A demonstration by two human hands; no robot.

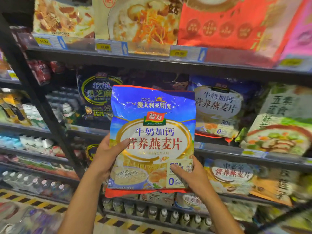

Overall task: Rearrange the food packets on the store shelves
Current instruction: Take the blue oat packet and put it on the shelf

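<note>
Head view only. Held up in front of the shelves: a blue oatmeal packet (152, 141), upright, face toward the camera, clear of every shelf edge. Gripped from both sides low down, which leaves the tall upper half unsupported and free to flop or fold forward; probable slip if either grip loosens, since the film looks glossy and crinkled. Left hand (108, 154) clamped on the packet's left edge about midway up, thumb (122, 144) pressed flat across the printed front, remaining fingers hidden behind. Right hand (190, 174) closed on the lower right corner, thumb over the label panel, palm wrapped round the edge. Neither hand spread open; both holding the same packet. Just behind and to the right, on the middle shelf (219, 149), a matching blue packet (219, 107) leaning back, probably the intended row. Risk on the way in: top seam catching the underside of the upper shelf (152, 63), or the packet nudging the dark packet (96, 95) on the left and tipping it. Further risk of knocking the noodle packet (278, 125) at far right, already tilted outward. Bottles (168, 215) on the bottom shelf directly beneath, so a drop would likely land among them.
</note>
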